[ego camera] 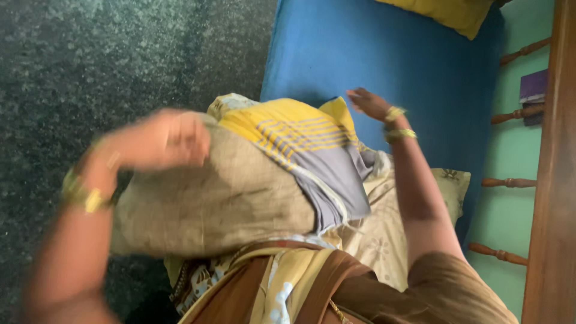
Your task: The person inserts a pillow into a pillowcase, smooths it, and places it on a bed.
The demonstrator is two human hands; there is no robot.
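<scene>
A beige, coarse-woven pillow (210,204) lies across my lap, its far end partly inside a yellow and grey striped cover (306,150). My left hand (165,141), blurred with motion, grips the bare end of the pillow from above; a gold watch is on that wrist. My right hand (369,103) is stretched out over the blue mattress (360,48) with its fingers apart, just past the cover's yellow corner. Whether it touches the cover is unclear. Gold bangles circle that wrist.
A cream patterned pillow (420,204) lies under my right arm. A yellow pillow (447,13) sits at the mattress's far end. Dark speckled floor (120,60) fills the left. A wooden rail with turned spindles (540,180) and a green wall run along the right.
</scene>
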